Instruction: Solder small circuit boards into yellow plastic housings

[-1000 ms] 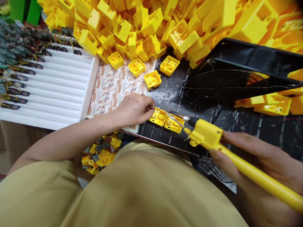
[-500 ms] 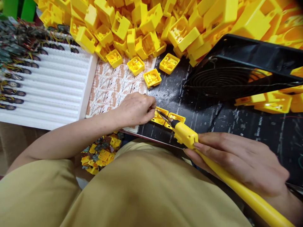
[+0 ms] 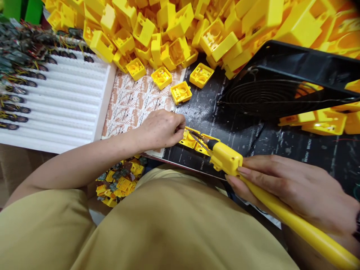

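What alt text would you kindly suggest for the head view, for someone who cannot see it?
A right hand holds a yellow tool, its metal tip over small open cases beside the left hand; beyond are heaped yellow housings and a black fan, with a white tray at left.

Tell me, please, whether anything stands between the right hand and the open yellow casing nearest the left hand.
Nothing visible blocks the way: the yellow tool in the right hand passes above the neighbouring casing, its tip over the open yellow casing; contact is unclear.
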{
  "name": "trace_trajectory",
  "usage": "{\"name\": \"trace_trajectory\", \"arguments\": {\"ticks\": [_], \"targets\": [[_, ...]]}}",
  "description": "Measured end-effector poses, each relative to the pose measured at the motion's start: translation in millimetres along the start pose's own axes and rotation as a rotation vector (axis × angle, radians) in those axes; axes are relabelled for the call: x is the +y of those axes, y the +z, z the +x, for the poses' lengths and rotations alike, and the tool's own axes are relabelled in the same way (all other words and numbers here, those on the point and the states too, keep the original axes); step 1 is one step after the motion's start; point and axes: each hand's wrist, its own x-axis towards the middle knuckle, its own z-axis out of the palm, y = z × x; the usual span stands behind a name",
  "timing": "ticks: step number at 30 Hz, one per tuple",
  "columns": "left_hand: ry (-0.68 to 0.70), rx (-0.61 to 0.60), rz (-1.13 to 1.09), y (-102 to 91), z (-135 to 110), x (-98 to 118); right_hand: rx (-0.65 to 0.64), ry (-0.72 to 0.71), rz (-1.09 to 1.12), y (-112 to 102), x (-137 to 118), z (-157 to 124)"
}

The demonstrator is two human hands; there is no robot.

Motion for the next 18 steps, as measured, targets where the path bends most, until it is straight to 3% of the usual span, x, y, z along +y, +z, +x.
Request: {"name": "trace_trajectory", "arguments": {"ticks": [4, 10, 16, 18], "targets": [[0.004, 0.003, -0.055, -1.5, -2.5, -2.6, 0.092, -0.124, 0.014, 0.1, -0.5, 9.5], [0.007, 0.071, -0.327, -6.2, -17.1, -12.3, 0.006, -0.032, -0.045, -9.9, -4.2, 4.9], [0.099, -0.042, -0.1, -4.9, -17.2, -8.4, -0.004, -0.192, 0.022, -8.6, -3.4, 8.7], [0.099, -0.058, -0.046, -4.2, -15.5, -6.4, 0.027, -0.092, 0.07, -8.3, -6.3, 10.2]]}}
